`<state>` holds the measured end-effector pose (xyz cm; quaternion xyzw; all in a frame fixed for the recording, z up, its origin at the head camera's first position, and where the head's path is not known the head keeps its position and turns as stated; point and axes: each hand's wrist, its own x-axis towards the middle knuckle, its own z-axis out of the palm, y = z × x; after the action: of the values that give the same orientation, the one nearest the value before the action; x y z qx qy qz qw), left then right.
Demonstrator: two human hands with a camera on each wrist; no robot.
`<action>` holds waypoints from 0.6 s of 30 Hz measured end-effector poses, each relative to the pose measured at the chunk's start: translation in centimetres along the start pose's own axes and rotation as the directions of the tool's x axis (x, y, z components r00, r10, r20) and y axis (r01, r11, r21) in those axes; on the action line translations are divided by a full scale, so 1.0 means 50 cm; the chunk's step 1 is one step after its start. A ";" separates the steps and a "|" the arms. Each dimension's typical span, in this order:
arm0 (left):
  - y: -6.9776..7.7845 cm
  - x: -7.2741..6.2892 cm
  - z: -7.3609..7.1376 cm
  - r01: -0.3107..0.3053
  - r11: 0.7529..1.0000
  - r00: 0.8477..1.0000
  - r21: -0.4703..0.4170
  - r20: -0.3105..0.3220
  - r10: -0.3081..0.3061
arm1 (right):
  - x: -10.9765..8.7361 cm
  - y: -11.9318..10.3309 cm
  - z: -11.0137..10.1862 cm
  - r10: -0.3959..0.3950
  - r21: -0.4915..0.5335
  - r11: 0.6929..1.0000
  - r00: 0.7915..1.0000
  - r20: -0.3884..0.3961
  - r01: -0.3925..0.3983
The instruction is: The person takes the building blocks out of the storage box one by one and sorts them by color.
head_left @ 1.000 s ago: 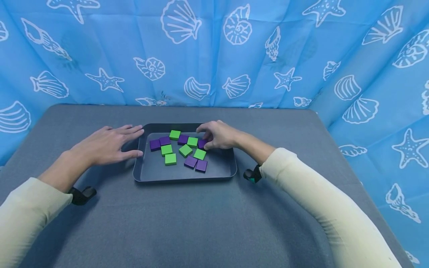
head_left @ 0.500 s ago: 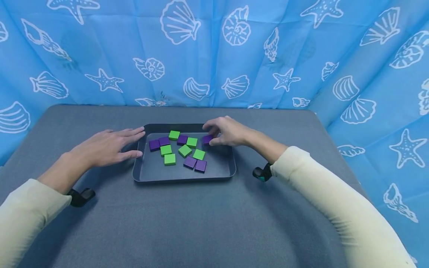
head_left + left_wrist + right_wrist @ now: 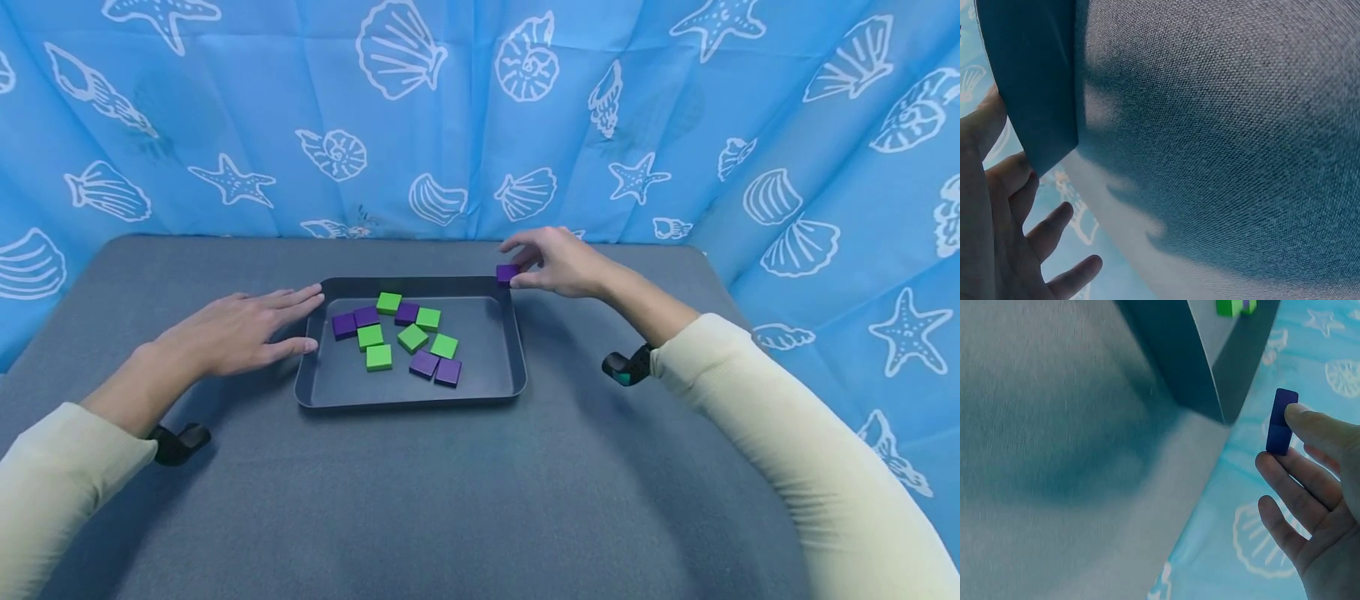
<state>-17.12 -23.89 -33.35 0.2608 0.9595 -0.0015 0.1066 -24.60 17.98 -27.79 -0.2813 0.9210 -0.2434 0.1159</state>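
Note:
A dark grey baking tray (image 3: 408, 405) sits on the cloth-covered table, with several green blocks (image 3: 378, 357) and purple blocks (image 3: 447, 372) lying flat inside it. My right hand (image 3: 566, 265) pinches one purple block (image 3: 507, 273) between thumb and fingers, raised at the tray's back right corner. In the right wrist view the thumb presses on the side of that held block (image 3: 1282, 422), and the other fingers spread below. My left hand (image 3: 228, 335) is stretched out at the tray's left rim, fingers straight. The left wrist view shows its fingertips touching the tray's outer wall (image 3: 1032, 75).
Grey cloth (image 3: 465, 500) covers the table in front of the tray and on both sides. Behind and to the right hangs a blue curtain (image 3: 480, 125) printed with white shells and starfish. Each wrist wears a black strap (image 3: 628, 367).
My right hand has carried the purple block up and to the right, from among the others in the tray to its back right corner. The left hand has stayed in place.

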 end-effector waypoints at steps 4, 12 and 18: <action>0.001 -0.001 0.000 0.000 1.000 1.000 -0.012 -0.005 0.000 | -0.011 0.024 -0.020 0.017 0.014 1.000 0.999 -0.044 -0.017; 0.000 0.000 0.001 0.000 1.000 1.000 -0.011 -0.006 0.000 | -0.024 0.084 -0.019 0.049 0.019 0.999 0.993 -0.103 -0.048; -0.001 0.000 0.002 0.002 1.000 1.000 -0.003 -0.001 -0.002 | -0.025 0.117 0.014 0.047 0.026 0.999 0.994 -0.095 -0.044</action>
<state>-17.12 -23.94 -33.47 0.2597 0.9598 0.0000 0.1063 -26.04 22.68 -31.31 -0.2468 0.9286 -0.2651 0.0804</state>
